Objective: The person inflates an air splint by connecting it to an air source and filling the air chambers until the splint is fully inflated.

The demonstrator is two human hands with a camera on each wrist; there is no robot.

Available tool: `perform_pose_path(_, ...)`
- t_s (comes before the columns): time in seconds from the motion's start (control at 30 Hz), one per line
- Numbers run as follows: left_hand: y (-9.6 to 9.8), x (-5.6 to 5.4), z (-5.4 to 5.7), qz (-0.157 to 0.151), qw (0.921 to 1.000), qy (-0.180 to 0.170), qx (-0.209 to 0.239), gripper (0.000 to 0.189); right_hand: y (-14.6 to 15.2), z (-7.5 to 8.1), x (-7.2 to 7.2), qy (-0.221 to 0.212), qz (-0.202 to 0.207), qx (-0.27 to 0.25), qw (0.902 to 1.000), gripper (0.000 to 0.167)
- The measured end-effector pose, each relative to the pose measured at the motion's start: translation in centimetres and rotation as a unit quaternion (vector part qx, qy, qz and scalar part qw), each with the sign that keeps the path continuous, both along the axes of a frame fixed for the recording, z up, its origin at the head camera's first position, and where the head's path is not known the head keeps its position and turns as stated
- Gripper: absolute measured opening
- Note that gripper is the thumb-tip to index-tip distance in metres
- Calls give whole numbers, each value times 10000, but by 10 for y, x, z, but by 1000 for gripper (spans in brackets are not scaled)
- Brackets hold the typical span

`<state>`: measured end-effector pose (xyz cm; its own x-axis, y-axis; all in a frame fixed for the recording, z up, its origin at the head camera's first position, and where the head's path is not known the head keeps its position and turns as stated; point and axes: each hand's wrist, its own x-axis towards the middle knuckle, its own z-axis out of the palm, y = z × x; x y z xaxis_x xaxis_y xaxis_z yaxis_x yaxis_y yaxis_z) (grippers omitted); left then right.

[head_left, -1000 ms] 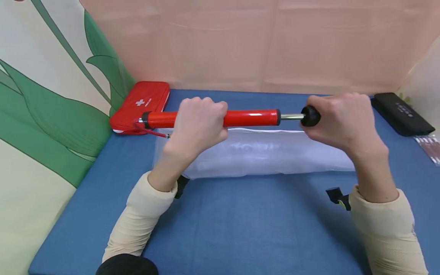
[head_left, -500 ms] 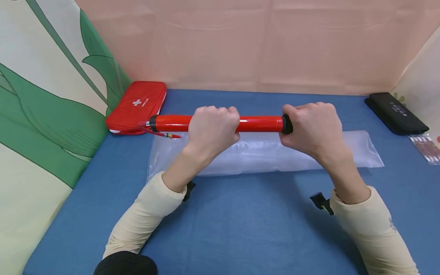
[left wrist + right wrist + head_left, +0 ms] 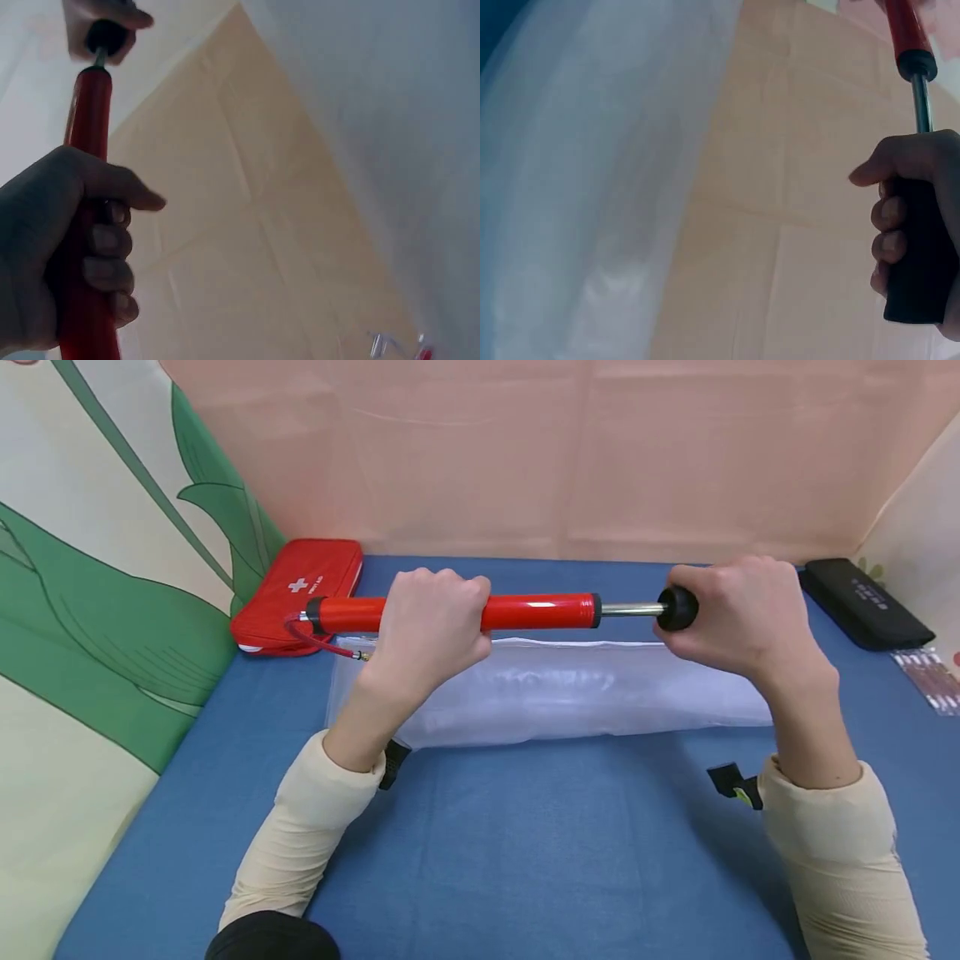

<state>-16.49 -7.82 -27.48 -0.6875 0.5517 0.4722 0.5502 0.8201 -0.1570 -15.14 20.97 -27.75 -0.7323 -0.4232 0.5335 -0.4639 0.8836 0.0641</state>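
A red hand pump (image 3: 540, 612) lies level in the air, spanning both hands in the head view. My left hand (image 3: 433, 631) grips its barrel near the middle, fingers wrapped round it in the left wrist view. The right hand (image 3: 746, 622) holds the black handle (image 3: 922, 262), thumb laid along the rod side. A length of bare metal rod (image 3: 632, 609) shows between barrel and handle. From the barrel's left end a thin red hose (image 3: 330, 646) bends back under it, its tip hidden behind the left hand. Below lies a clear, puffed plastic bag (image 3: 570, 693).
At the back left of the blue table cover (image 3: 525, 843) is a red first aid case (image 3: 300, 593), partly behind the pump's end. A black pouch (image 3: 866, 603) sits at the back right, with a small clear packet (image 3: 930, 681) beside it. A pinkish sheet (image 3: 570, 460) backs the table.
One second ago the rod was out; half a second ago it was pushed fully in with the hands nearer together. Now the right hand has drawn the handle back out to the right.
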Motion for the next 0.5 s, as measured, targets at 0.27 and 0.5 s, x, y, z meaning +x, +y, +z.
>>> perform_pose_path(0.27,36,13,-17,178,9997,-126,-111,16,-27,-16,9,-100,-70,245,9996,14)
perform_pose_path(0.5,42,13,-16,-163,9993,-243,-214,9,-39,-20,15,88,115,107,9998,16)
